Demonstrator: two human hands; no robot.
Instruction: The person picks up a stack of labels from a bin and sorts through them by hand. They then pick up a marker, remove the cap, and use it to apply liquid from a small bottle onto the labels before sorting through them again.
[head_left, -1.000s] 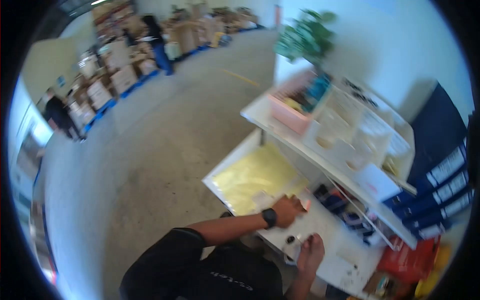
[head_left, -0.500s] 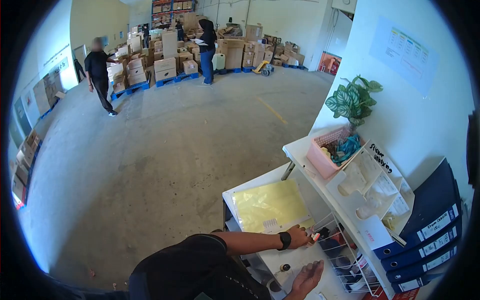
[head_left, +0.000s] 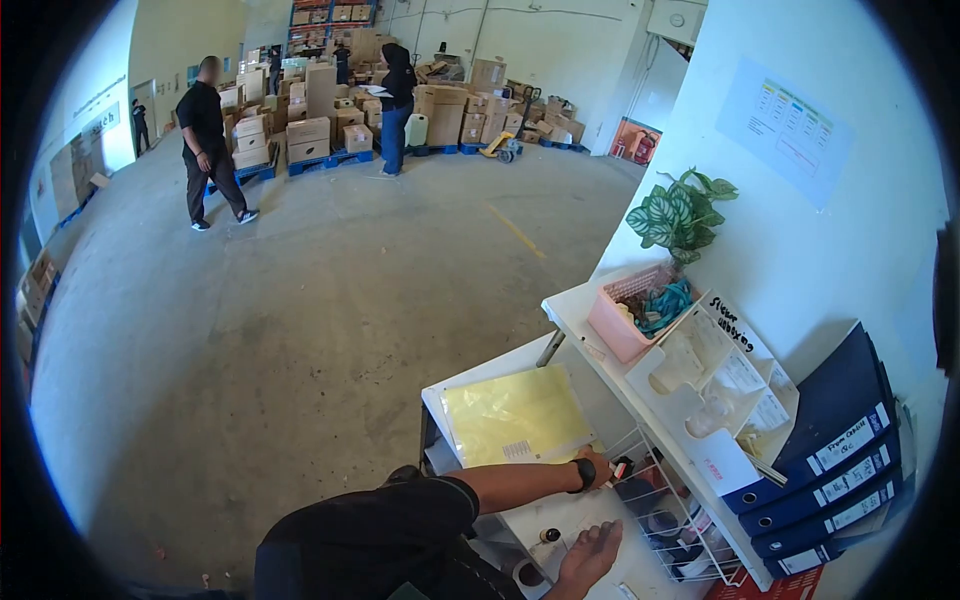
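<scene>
My left hand (head_left: 597,468), with a dark watch at the wrist, is at the edge of the white wire rack (head_left: 650,490), beside a small red and white item (head_left: 622,470). Its fingers are mostly hidden, so its grip is unclear. My right hand (head_left: 592,556) is low over the white desk, palm down, fingers apart and holding nothing. A small dark bottle (head_left: 549,535) stands left of it. Beyond my left forearm lies a yellow sheet or envelope (head_left: 517,412) with a printed label.
A raised shelf (head_left: 600,343) carries a pink basket (head_left: 622,328), a sectioned organizer (head_left: 700,375) and blue binders (head_left: 835,480). A leafy plant (head_left: 682,215) stands behind. Several people and stacked cartons (head_left: 308,138) on blue pallets are across the floor.
The view has shifted slightly, moving the desk left in frame. My left hand reaches further toward the rack, and my right hand has turned palm down. The person at the left has stepped and turned.
</scene>
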